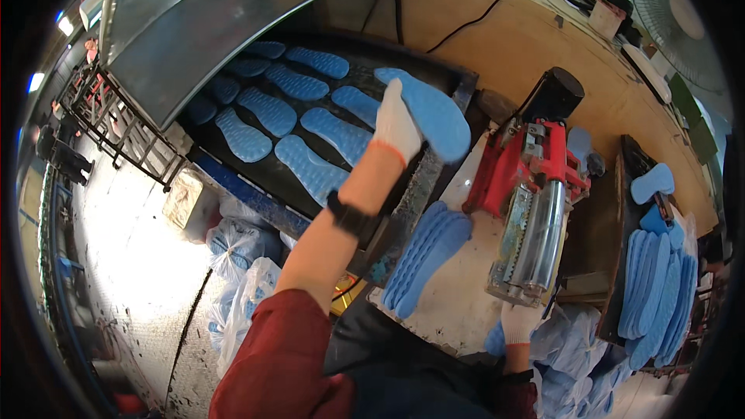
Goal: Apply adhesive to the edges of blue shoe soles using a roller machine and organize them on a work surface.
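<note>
My left hand, in a white knit glove, is closed on the edge of a blue insole, raised over the right rim of a dark conveyor bed. My right hand, also gloved, is at the front end of a red machine with a shiny metal roller; its fingers are hidden by the machine. Something blue shows beside that hand; whether it is held I cannot tell. Several dimpled blue insoles lie in rows on the black conveyor bed. Between bed and roller, a stack of insoles rests on a pale worktop.
A metal hood overhangs the conveyor bed's far left. More insoles are stacked on a stand at the right. Plastic bags sit on the floor at the left, others below the worktop. A fan stands at the far right.
</note>
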Available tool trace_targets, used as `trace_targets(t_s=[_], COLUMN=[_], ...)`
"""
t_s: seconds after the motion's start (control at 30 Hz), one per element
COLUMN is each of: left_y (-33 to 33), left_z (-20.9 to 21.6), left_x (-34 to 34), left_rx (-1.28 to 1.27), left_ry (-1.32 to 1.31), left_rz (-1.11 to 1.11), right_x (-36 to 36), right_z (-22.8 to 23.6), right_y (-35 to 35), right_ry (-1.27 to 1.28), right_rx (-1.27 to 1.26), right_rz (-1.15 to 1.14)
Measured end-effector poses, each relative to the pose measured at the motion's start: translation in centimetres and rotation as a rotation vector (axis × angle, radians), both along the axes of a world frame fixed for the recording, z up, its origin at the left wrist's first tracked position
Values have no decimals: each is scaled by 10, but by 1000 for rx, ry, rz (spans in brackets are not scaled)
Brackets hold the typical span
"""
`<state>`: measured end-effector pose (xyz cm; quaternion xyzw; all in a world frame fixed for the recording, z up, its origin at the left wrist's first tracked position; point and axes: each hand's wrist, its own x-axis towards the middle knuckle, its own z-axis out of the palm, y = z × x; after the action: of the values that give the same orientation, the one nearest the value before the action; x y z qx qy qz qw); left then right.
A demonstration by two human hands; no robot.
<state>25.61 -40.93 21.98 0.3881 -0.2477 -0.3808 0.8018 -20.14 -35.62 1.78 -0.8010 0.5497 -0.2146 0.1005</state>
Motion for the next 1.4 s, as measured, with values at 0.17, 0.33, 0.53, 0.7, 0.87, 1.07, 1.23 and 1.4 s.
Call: trace_targets(t_s=[0.17, 0.33, 0.53, 0.7, 0.87, 1.07, 1.23, 1.4], left_y=[-95, -124, -126, -98, -13, 31, 36, 19], left_z=[-14, -46, -44, -9, 5, -17, -44, -127], left_x=[78, 108, 113, 43, -66, -146, -149, -124], left_rx=[105, 367, 591, 753, 542, 926, 1059, 1070], left_ry=[560, 120, -204, -876, -1417, -2186, -2420, -1741], left_rz=[114, 274, 324, 435, -33, -475, -473, -392], right_x=[-19, -25, -20, -10, 14, 19, -2, -17], right_z=[-29, -33, -33, -34, -2, 61, 82, 89], right_y=[-6, 0, -1, -5, -5, 8, 22, 25], right_ry=[-163, -189, -231, -370, -340, -82, -22, -330], right_rx=[87, 124, 118, 81, 160, -282, -195, 259], right_rz=[-45, -64, -80, -134, -122, -71, -417, -411])
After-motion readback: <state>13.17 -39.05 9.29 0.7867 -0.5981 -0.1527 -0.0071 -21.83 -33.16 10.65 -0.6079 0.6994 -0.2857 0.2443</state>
